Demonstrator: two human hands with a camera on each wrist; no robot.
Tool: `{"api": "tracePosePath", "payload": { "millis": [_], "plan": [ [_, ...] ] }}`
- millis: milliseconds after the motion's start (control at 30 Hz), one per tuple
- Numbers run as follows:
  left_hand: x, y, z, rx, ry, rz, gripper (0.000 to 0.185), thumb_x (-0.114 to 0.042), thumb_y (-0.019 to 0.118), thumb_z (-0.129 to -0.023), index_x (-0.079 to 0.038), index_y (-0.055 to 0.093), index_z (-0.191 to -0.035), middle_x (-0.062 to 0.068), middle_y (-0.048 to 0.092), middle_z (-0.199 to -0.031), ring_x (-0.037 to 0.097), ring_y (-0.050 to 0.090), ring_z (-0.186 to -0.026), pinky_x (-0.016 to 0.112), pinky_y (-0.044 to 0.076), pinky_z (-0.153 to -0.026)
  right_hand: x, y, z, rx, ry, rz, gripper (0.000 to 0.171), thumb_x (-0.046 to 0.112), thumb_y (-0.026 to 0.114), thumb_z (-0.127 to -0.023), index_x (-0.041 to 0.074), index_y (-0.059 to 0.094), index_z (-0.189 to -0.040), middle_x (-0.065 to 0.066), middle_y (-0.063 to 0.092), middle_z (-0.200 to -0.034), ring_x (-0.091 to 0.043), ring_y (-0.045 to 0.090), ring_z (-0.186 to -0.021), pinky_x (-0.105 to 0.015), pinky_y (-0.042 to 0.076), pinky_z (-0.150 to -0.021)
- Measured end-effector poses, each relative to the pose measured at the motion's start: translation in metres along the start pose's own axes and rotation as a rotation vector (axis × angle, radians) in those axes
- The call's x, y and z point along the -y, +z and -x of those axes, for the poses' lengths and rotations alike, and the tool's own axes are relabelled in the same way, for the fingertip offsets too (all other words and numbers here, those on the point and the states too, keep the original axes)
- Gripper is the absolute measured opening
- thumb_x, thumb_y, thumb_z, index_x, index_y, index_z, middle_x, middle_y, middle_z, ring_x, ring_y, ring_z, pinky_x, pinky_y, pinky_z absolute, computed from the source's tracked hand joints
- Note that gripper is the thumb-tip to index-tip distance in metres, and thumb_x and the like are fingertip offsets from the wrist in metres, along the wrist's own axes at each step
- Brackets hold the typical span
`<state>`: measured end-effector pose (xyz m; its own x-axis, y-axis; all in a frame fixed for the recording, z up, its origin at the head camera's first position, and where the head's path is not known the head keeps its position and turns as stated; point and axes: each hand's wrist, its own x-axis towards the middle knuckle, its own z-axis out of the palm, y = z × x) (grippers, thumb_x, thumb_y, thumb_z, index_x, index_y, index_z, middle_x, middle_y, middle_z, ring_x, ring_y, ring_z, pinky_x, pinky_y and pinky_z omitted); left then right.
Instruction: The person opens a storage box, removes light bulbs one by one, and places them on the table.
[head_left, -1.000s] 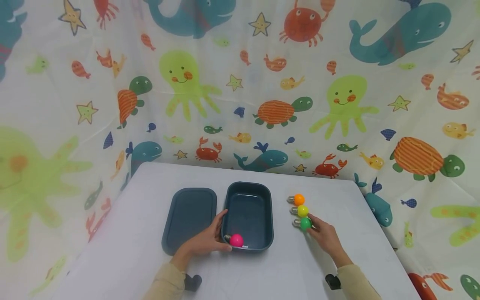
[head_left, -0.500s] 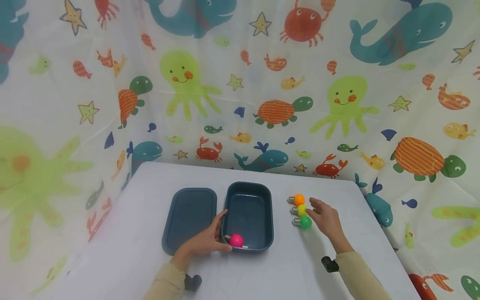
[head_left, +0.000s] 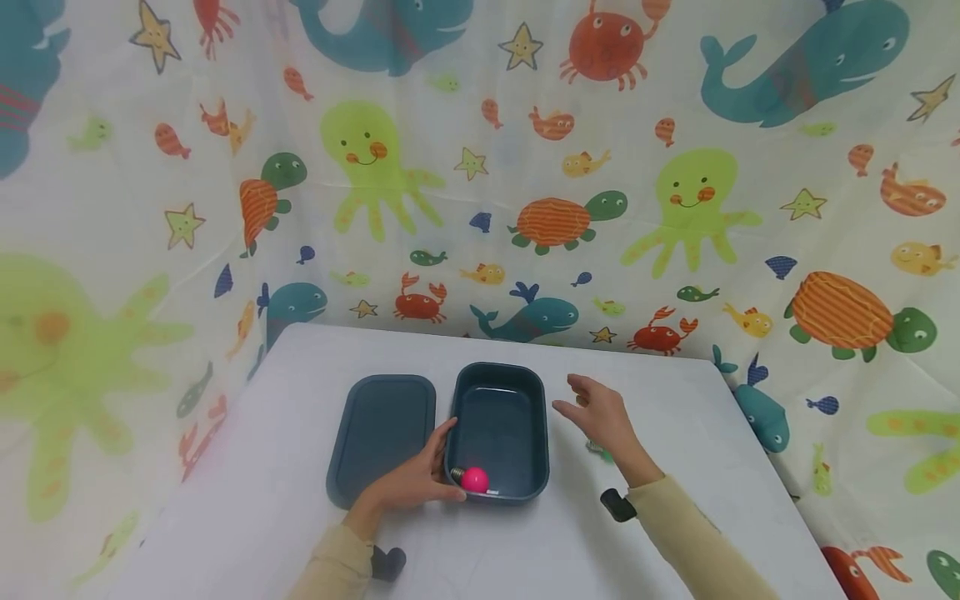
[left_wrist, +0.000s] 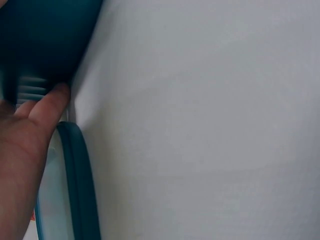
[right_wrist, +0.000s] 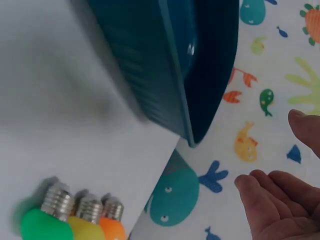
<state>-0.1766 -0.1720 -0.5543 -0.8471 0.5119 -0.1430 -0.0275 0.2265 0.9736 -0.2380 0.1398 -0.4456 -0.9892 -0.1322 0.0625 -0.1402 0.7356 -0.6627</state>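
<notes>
Bulbs [right_wrist: 75, 224] lie on the bench beside the box [head_left: 498, 429], under spread, empty right-hand fingers [head_left: 577, 385]; the box is held by left-hand fingers [head_left: 438, 442].

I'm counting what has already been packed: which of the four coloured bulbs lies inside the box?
The pink bulb, at the near end of the dark teal box. The green bulb, yellow bulb and orange bulb lie in a row on the table outside it.

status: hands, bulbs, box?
Left hand holds box rim. Right hand open, empty, above table. Pink bulb in box; green bulb, yellow bulb, orange bulb on table.
</notes>
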Motion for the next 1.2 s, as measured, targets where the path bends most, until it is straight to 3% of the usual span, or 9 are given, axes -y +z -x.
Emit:
{"api": "tracePosePath", "payload": {
  "millis": [167,333,633,967,1200],
  "plan": [
    [-0.002,0.0,0.0,-0.004,-0.007,-0.008,0.113,-0.019,0.081,-0.08,-0.027,-0.003,-0.156,0.014,-0.006,-0.163,0.037,0.005,-0.149,0.052,0.024,-0.114,0.014,0.015,-0.004,0.021,-0.059,0.013,0.058,0.021,0.076,-0.086,-0.003,0.055,-0.134,-0.022,0.058,-0.132,-0.036,0.061,-0.116,-0.043,0.053,-0.09],
    [-0.002,0.0,0.0,-0.002,0.001,0.005,0.113,-0.017,0.081,-0.081,-0.026,-0.002,-0.156,0.015,-0.005,-0.163,0.037,0.005,-0.149,0.053,0.024,-0.114,0.028,0.029,-0.005,0.074,-0.048,0.055,0.057,0.025,0.076,-0.087,0.0,0.056,-0.135,-0.018,0.061,-0.131,-0.033,0.063,-0.113,-0.041,0.054,-0.089],
    [-0.003,-0.001,0.002,0.011,0.01,0.016,0.112,-0.017,0.081,-0.081,-0.025,-0.003,-0.156,0.016,-0.003,-0.163,0.038,0.009,-0.148,0.053,0.026,-0.114,0.045,0.048,0.001,0.161,-0.093,-0.001,0.055,0.025,0.076,-0.086,0.0,0.058,-0.131,-0.015,0.063,-0.128,-0.03,0.063,-0.111,-0.041,0.054,-0.091],
    [-0.003,-0.007,-0.001,0.026,0.009,0.01,0.112,-0.018,0.08,-0.082,-0.025,-0.004,-0.156,0.017,-0.001,-0.163,0.038,0.013,-0.147,0.053,0.025,-0.114,0.048,0.073,0.007,0.338,-0.155,-0.006,0.054,0.027,0.076,-0.086,-0.002,0.059,-0.129,-0.015,0.065,-0.124,-0.028,0.064,-0.107,-0.04,0.056,-0.089],
    [-0.002,-0.012,-0.003,0.036,0.013,0.022,0.113,-0.018,0.08,-0.082,-0.025,-0.005,-0.156,0.017,0.002,-0.163,0.036,0.011,-0.148,0.052,0.025,-0.114,0.048,0.094,0.012,0.391,-0.169,0.024,0.052,0.025,0.078,-0.084,-0.004,0.062,-0.124,-0.015,0.068,-0.115,-0.025,0.065,-0.098,-0.039,0.057,-0.084]
  ]
}}
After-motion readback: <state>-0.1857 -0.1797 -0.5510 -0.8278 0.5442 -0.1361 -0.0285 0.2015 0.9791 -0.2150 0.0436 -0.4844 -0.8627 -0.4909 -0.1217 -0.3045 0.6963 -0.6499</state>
